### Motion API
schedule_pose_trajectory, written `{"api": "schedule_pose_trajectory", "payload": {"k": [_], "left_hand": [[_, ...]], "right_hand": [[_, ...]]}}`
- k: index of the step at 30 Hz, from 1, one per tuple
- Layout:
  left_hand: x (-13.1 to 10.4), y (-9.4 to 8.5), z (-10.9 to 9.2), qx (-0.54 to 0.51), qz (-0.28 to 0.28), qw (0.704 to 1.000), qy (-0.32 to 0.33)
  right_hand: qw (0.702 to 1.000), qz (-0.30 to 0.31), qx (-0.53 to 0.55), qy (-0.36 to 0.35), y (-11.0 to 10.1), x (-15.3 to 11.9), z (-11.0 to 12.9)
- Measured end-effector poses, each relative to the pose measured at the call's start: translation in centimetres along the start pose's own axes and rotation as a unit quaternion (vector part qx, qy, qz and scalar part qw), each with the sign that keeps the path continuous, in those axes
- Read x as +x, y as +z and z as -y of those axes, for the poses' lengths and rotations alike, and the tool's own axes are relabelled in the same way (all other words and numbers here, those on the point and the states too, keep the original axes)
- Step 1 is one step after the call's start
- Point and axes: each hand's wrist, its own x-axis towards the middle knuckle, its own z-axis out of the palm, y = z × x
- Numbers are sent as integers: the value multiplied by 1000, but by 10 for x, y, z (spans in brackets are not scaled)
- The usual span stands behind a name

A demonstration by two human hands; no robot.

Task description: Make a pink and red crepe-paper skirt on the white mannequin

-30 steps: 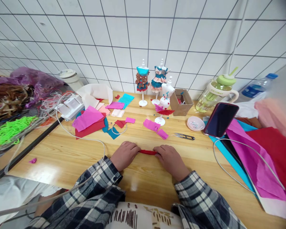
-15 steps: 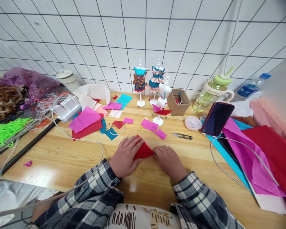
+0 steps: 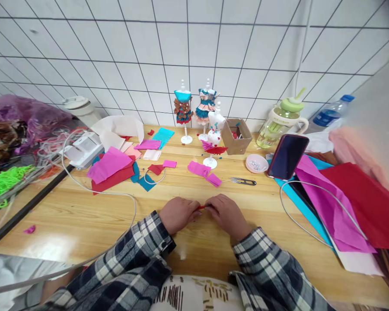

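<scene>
Low over the wooden table [image 3: 184, 255], my left hand [image 3: 180, 214] and my right hand [image 3: 228, 214] meet with fingers pinched together. Between them is a narrow piece of red crepe paper [image 3: 201, 207], gripped at both ends; most of it is hidden by the fingers. Just beyond lie pink paper strips [image 3: 199, 169] and black-handled thread snips [image 3: 243, 181]. Farther back stands a small white dress form [image 3: 216, 122] with red and pink pleated paper low on its stand. Two more dress forms, one in a teal and brown outfit [image 3: 183, 108], the other in ruffles [image 3: 205, 106], are behind it.
A pink bowl of beads [image 3: 257, 164], a propped phone [image 3: 288, 155] and a cardboard box [image 3: 236, 137] stand to the right. Coloured paper sheets [image 3: 333, 203] lie at far right, more paper [image 3: 110, 164] at left. A white cable [image 3: 132, 216] runs past my left sleeve.
The red paper, spread as a fan shape under my left hand before, is now narrow between my fingers. My left hand has closed and drawn up to the right hand. The view has shifted slightly.
</scene>
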Motion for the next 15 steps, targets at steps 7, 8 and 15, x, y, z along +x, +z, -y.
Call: {"api": "schedule_pose_trajectory", "payload": {"k": [7,8,15], "left_hand": [[-1,3,-2,17,22,999,-35],[-1,3,-2,18,21,999,-37],[-1,4,-3,20,21,999,-25]], "right_hand": [[997,-24,79,9,-4,2,-10],[995,-37,87,10,-6,1,-11],[993,-56,75,-69,-11,0,-5]]}}
